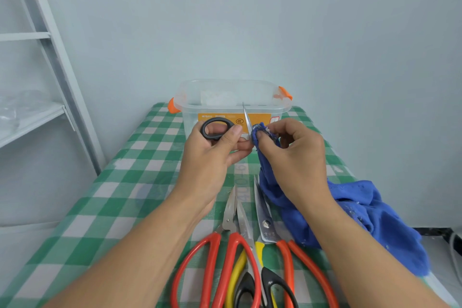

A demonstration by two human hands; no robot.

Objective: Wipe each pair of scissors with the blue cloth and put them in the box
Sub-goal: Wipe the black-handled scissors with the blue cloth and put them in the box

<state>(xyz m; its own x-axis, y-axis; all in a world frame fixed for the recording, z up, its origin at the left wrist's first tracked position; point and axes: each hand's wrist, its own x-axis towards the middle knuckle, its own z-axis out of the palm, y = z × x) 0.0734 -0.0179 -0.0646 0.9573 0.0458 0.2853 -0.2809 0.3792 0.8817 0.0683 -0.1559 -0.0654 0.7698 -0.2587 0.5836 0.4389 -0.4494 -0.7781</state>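
My left hand [212, 155] grips a pair of black-handled scissors [217, 129] by the handle, its thin blade pointing up in front of the box. My right hand [295, 155] pinches the blue cloth [370, 217] around the base of that blade; the rest of the cloth trails down onto the table at the right. The clear plastic box [190, 97] with orange latches stands at the table's far end. Three more pairs lie near me: red-handled scissors [220, 257], yellow-and-black scissors [250, 275] and orange-handled scissors [277, 240].
The table carries a green-and-white checked cloth [120, 182] and stands against a pale wall. A white metal shelf frame [50, 62] is at the left. The box holds something white and crumpled. A dark floor strip shows at the far right.
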